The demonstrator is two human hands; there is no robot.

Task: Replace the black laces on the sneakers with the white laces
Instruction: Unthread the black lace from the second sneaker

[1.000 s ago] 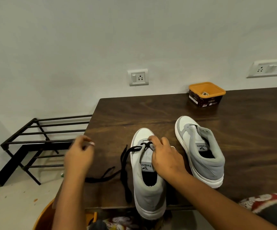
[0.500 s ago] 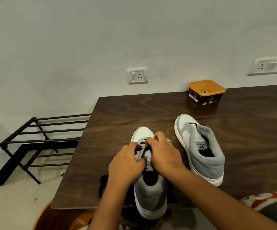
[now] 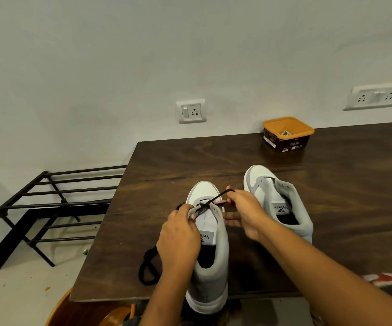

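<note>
Pinching the black lace (image 3: 213, 200) (taut): left hand (image 3: 178, 236) and right hand (image 3: 246, 212).

The room is lit softly and rather dimly, leaving the wall (image 3: 119, 67) a flat grey-white. The dark table (image 3: 343, 184) carries a dull sheen towards its back and only a faint, soft-edged shadow in front of the orange-rimmed tub (image 3: 284, 143). The middle is sharp, the black lace (image 3: 213, 200) crisp against the near sneaker (image 3: 204, 191), while the wide lens tilts the socket panel (image 3: 378, 97) at the right edge and skews the black rack (image 3: 49, 203) at the left.
</note>
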